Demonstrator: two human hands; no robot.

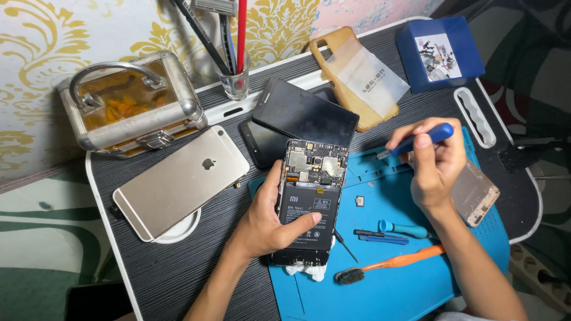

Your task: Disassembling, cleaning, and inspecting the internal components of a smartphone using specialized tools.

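Note:
My left hand (pixel 270 220) grips an opened phone (pixel 310 199) with its back off, so the black battery and circuit board show. It holds the phone upright over the blue work mat (pixel 380 285), thumb across the battery. My right hand (pixel 431 163) is closed around a blue-handled screwdriver (pixel 416 141), whose tip points left toward the phone's upper right corner. A white cloth (pixel 308 271) pokes out under the phone's lower end.
A gold phone (pixel 181 181) lies face down at left beside a metal case (pixel 132 104). Black phones (pixel 297 119), a tan phone case (pixel 357 77), a blue box (pixel 440 53), a glass of tools (pixel 235 74), a metal back cover (pixel 476 193), an orange brush (pixel 392 264) and small tools (pixel 392 230) surround the mat.

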